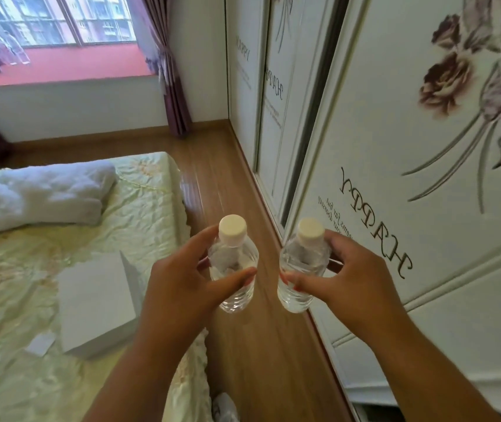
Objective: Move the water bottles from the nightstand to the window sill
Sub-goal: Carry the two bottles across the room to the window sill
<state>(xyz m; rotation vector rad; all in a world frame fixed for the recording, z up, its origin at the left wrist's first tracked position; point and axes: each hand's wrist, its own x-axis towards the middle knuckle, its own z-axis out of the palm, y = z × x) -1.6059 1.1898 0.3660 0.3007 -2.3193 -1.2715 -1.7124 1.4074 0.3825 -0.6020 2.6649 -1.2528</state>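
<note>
From my feed, left hand grip pinches one bottle upright, right hand pinches the other bottle, window sill well ahead, blurry-ish.

Daylight is entering through the window at upper left, lighting the room evenly and fairly brightly. Shadows are staying soft. The floor is showing mild sheen. Motion blur is smearing the window area and curtain. Wide-angle distortion is bending the wardrobe edges.
</note>
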